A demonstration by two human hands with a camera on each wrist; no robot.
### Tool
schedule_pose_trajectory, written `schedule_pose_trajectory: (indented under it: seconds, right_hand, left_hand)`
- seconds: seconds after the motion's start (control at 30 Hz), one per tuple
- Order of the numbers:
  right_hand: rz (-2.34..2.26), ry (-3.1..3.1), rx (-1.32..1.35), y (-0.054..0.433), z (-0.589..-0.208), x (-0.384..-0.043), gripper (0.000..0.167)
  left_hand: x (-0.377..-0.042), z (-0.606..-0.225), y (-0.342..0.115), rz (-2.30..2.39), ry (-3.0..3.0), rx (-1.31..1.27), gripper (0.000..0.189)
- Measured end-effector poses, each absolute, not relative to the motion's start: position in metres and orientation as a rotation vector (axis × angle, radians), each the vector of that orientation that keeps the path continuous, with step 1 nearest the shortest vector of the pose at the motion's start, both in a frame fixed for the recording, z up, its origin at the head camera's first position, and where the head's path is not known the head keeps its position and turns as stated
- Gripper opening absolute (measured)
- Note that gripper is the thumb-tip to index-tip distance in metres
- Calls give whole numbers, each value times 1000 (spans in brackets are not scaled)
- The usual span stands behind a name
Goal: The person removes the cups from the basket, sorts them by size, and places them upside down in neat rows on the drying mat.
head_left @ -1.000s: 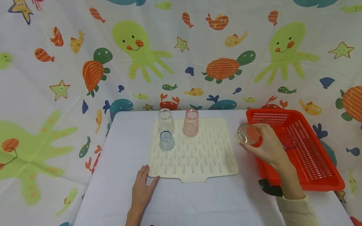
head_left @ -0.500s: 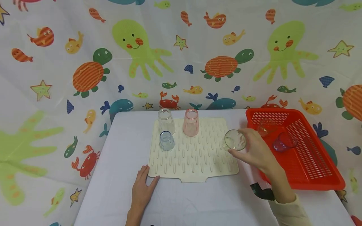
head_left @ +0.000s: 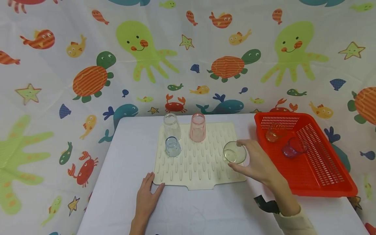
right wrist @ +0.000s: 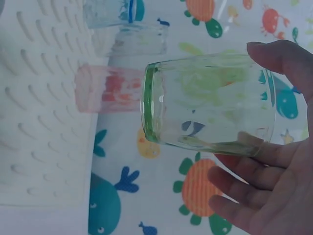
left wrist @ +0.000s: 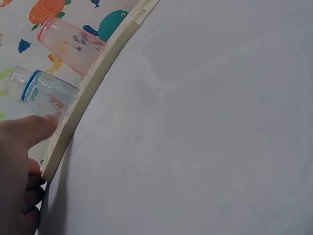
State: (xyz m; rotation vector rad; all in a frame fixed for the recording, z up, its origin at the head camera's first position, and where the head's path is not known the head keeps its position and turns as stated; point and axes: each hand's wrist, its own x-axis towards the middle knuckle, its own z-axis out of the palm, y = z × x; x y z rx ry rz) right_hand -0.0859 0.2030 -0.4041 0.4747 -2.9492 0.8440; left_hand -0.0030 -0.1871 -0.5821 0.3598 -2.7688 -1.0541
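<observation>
My right hand (head_left: 254,161) grips a clear glass with a green-tinted base (right wrist: 208,103), thumb on one side and fingers on the other. The glass is upright over the right part of the cream drying mat (head_left: 205,169), and its base is clear of the mat in the right wrist view. At the mat's front left corner rests my left hand (head_left: 147,195), its thumb along the edge and its fingers extended. On the mat's left half stand a tall clear glass (head_left: 172,125), a pink glass (head_left: 198,129) and a small blue glass (head_left: 173,147).
On the right, a red plastic basket (head_left: 317,189) holds a purple glass (head_left: 290,150) and another clear glass (head_left: 273,135). A white cloth (head_left: 129,143) covers the table. Behind it hangs a curtain (head_left: 188,94) printed with sea animals.
My right hand has carried the green-tinted glass leftward from beside the basket to over the mat. The left hand and the standing glasses have stayed in place.
</observation>
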Motion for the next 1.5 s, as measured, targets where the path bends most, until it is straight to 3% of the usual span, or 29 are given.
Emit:
schedule_pose_trajectory:
  seconds: [0.63, 1.13, 1.5]
  right_hand:
    - [906, -2895, 600, 185, -415, -76, 87]
    - [1016, -2866, 732, 168, -424, -69, 87]
    - [1055, -2827, 871, 158, -426, -64, 84]
  left_hand:
    - [1, -564, -176, -1073, -2735, 354, 67]
    - [-1, -524, -148, -1202, -2682, -55, 63]
    - [-1, -495, -128, -1340, -2730, -264, 73]
